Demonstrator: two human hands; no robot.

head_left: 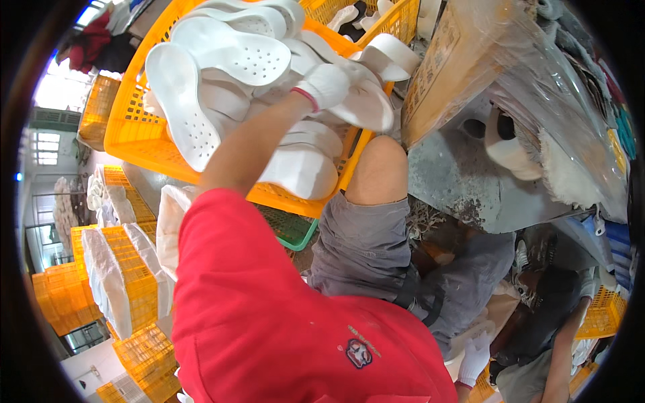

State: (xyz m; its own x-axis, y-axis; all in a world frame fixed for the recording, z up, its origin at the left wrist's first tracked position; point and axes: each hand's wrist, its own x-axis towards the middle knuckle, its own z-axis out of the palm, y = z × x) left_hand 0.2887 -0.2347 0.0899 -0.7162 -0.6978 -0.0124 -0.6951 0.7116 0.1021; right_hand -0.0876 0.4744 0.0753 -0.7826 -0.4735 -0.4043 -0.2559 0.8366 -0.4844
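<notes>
My left hand [325, 86], in a white glove with a red cuff, reaches over a heap of white shoe soles. Its fingers are closed at the edge of one sole [366, 106]; their tips are hidden. Beneath my arm, an orange plastic basket [124, 127] holds the heap. Some soles, like this long one [181, 101], have small holes at one end. Low on the right, my right hand [476, 356], also white-gloved, is closed against another white sole [463, 339], partly hidden by my red shirt.
A second orange basket [405, 20] stands behind the heap. To the right, a cardboard box [437, 74] and plastic-wrapped material sit by a grey metal surface [443, 174]. Another person's forearm [563, 352] is at lower right. Orange crates [64, 295] are stacked on the left.
</notes>
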